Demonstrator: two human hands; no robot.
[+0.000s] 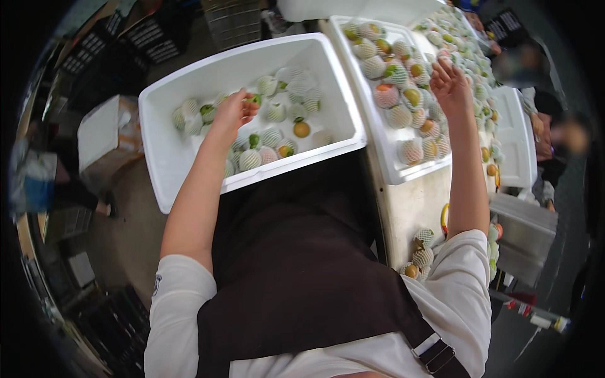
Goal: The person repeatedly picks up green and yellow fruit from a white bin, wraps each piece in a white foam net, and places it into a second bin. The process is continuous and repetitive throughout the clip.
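Observation:
My left hand (234, 113) is over a white foam box (162, 160), its fingers curled against a fruit with a green top (254, 99); most of this fruit is hidden behind the hand. Fruits in white foam nets, such as a net-wrapped one (250, 160), lie in the box around it, along with a bare orange fruit (301, 130). On the right, my right hand (450, 87) hovers at a white foam tray (392, 169) of netted fruits, fingers apart and slightly bent, with nothing visible in them. A pinkish netted fruit (386, 96) lies left of that hand.
Many netted fruits (482, 82) cover the table beyond the tray. More netted fruits (421, 257) lie by my right elbow on the pale tabletop (413, 205). A cardboard box (112, 135) stands at left. Other people (547, 123) are at the far right, beside a foam lid (513, 135).

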